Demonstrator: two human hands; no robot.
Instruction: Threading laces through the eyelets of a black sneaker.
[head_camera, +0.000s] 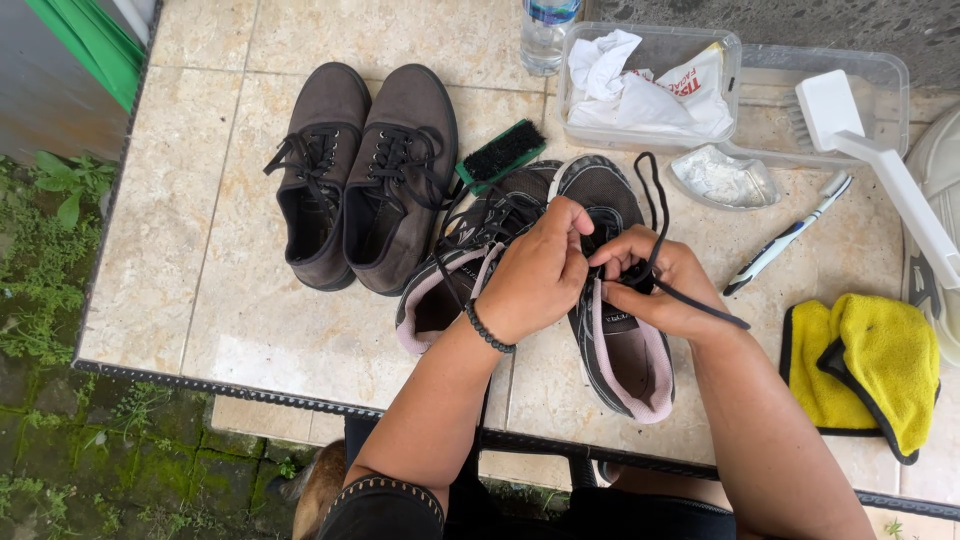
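the person's left hand (540, 275) and right hand (655, 285) meet over the black running shoe (620, 340) with pink lining, which lies on the tiled desk (240, 300) beside its mate (450, 285). both hands pinch the black lace (655, 215), fingers closed on it near the eyelets, a loop rising above the right hand. the lace looks thin, limp and likely a bit slick, best gripped close to the eyelet. the shoe seems light, its upper soft and its sole stiffer. brown shoes (360, 175) and a green brush (502, 152) sit nearby.
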